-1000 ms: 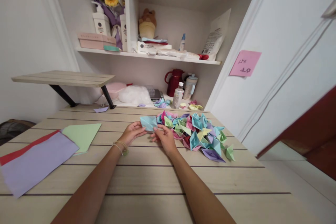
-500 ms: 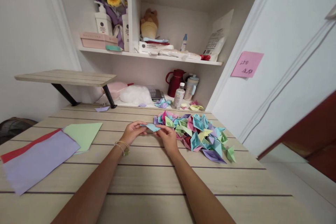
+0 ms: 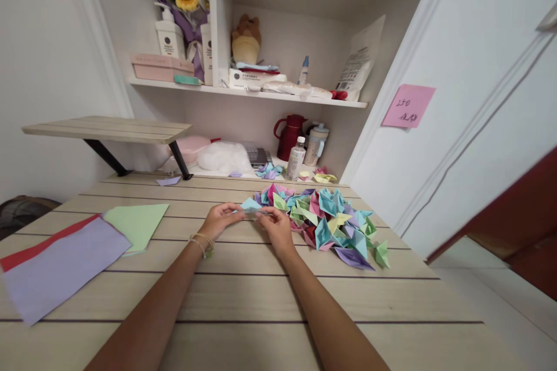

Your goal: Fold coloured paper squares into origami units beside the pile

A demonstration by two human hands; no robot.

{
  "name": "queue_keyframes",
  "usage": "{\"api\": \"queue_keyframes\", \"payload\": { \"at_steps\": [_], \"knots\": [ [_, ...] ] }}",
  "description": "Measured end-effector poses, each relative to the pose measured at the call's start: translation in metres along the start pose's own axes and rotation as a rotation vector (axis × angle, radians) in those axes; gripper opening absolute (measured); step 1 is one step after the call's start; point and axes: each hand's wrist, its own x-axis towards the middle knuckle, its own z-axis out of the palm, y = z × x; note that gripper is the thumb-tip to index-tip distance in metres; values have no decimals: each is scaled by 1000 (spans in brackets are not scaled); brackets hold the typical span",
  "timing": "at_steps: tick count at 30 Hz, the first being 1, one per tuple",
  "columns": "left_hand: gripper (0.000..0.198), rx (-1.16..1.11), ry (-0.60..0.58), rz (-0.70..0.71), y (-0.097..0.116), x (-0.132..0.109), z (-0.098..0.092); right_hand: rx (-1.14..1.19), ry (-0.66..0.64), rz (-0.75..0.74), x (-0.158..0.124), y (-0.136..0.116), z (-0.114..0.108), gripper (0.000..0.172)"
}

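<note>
A small folded piece of light blue paper (image 3: 251, 204) is held between my two hands, its point upward. My left hand (image 3: 220, 220) pinches its left end; a bracelet circles that wrist. At the right end, the fingers of my right hand (image 3: 277, 228) are closed on the same paper. Just right of my right hand lies a heap of folded paper boats (image 3: 333, 220) in blue, green, pink, purple and yellow. Over to the left, flat sheets rest on the table: a purple sheet (image 3: 65, 269), a red sheet (image 3: 47, 242) partly under it, and a green sheet (image 3: 138, 223).
A small raised shelf (image 3: 104, 128) on black legs stands at the table's back left. Behind the heap are a clear bottle (image 3: 296, 159), a red jug (image 3: 290, 136) and a light cup (image 3: 316, 145). A pink note (image 3: 408, 106) sticks to the right wall.
The blue paper has tilted between my fingers: its point now faces up, where before it pointed down toward me. Both hands stay in nearly the same place.
</note>
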Motion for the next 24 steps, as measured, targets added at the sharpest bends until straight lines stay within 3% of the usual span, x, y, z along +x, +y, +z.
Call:
{"api": "queue_keyframes", "payload": {
  "at_steps": [6,10,13,19,24],
  "knots": [
    [31,42,-15,-37,1,-1,2,80,8,-3,0,-2,2,33],
    [48,132,-92,-38,4,-4,1,151,38,11,0,-4,2,40],
    [55,196,-127,-54,4,-4,0,132,44,11,0,-5,2,35],
    [31,183,-99,-67,0,-1,2,36,-13,-4,0,-1,0,29],
    [24,183,-129,-92,-1,0,3,38,-31,-11,0,0,1,30]
  ]
}}
